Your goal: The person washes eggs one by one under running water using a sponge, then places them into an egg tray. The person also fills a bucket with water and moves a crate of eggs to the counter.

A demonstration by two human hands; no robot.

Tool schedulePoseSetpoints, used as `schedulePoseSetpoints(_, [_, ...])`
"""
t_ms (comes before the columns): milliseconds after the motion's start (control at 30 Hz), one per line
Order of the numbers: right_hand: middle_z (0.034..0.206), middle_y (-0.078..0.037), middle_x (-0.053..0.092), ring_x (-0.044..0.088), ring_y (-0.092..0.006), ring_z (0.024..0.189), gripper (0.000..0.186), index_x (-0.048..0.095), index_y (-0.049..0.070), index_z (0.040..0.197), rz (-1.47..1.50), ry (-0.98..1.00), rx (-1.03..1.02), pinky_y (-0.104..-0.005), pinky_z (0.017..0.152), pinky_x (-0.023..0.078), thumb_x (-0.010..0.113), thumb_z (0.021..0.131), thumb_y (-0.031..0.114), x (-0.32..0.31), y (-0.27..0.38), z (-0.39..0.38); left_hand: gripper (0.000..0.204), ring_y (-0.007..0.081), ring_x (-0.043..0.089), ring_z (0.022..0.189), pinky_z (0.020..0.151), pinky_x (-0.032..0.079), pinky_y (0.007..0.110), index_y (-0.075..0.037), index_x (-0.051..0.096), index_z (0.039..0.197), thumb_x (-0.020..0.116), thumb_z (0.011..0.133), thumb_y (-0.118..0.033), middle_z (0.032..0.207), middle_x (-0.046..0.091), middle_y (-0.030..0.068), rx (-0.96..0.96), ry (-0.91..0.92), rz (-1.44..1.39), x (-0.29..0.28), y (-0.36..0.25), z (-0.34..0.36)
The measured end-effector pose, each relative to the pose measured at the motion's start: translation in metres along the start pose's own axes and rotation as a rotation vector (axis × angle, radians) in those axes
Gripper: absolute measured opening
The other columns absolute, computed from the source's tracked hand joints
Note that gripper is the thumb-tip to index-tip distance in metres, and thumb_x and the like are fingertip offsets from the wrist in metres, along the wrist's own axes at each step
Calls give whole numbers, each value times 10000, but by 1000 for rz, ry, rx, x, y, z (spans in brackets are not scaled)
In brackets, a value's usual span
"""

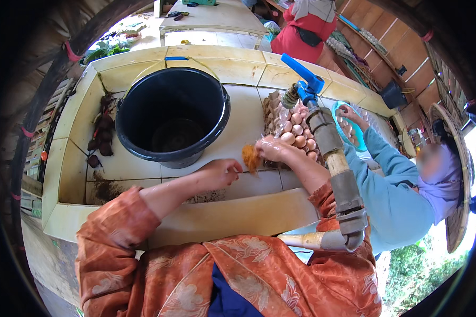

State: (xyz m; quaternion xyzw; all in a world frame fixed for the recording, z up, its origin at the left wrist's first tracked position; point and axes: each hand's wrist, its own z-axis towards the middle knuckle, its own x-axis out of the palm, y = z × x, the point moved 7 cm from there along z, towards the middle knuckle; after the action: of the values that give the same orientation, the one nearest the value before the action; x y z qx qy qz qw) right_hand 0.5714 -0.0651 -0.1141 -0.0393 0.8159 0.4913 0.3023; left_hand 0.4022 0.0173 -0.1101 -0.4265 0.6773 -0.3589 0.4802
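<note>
My right hand [274, 149] is closed on a frayed orange-brown scrubber [251, 157], held over the white tiles. Close to its left, my left hand [223, 173] has its fingers loosely bent and apart, with nothing visible in them. Just beyond my right hand, brown eggs [300, 140] are heaped on a grey-brown egg tray [272, 117]. A large black bucket [188, 155] stands to the left of my hands, and its inside looks dark with no contents I can make out.
A pipe tap with a blue lever [304, 71] rises at my right. Beyond it a co-worker in teal sleeves [402, 182] reaches into a turquoise basin [358, 138] holding eggs. Dark round items [104, 132] lie by the left wall. A raised tiled rim [232, 216] surrounds the trough.
</note>
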Motion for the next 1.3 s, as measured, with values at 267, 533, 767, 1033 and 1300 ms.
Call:
schedulePoseSetpoints(267, [808, -104, 663, 637, -278, 711, 228, 696, 117, 828, -508, -210, -409, -371, 676, 503, 524, 767, 254, -6, 68, -45, 294, 235, 617, 860, 755, 475, 370, -90, 524, 1091, 548, 822, -205, 976, 621, 93, -65, -300, 328, -14, 26, 115])
schedulePoseSetpoints(533, [781, -106, 605, 607, -220, 725, 162, 628, 75, 888, -184, -505, -467, -326, 649, 476, 574, 847, 223, 23, 70, -52, 270, 315, 609, 943, 773, 482, 411, -88, 545, 1022, 550, 786, -218, 987, 633, 130, -170, -467, 704, -43, -8, 135])
schedulePoseSetpoints(767, [728, -79, 546, 535, -150, 658, 143, 522, 7, 880, 125, -489, -616, -295, 614, 436, 521, 879, 150, 19, 46, -48, 305, 333, 608, 971, 851, 458, 412, -114, 580, 1074, 548, 812, -267, 1030, 627, 179, -104, -476, 644, -51, 28, 217])
schedulePoseSetpoints(1033, [900, -131, 644, 625, -306, 766, 274, 618, 54, 970, -396, -514, -226, -359, 672, 487, 588, 773, 243, -51, -3, -52, 140, 269, 620, 753, 648, 485, 365, -84, 617, 872, 588, 755, -154, 805, 633, 129, 614, -123, -81, 2, 13, 237])
schedulePoseSetpoints(1300, [986, -121, 599, 575, -270, 907, 223, 618, 51, 962, 207, -348, -733, -350, 778, 444, 571, 841, 232, 35, 107, -74, 126, 246, 604, 739, 640, 478, 354, -95, 581, 876, 549, 781, -172, 809, 626, 101, 136, -245, -732, -54, 45, 199])
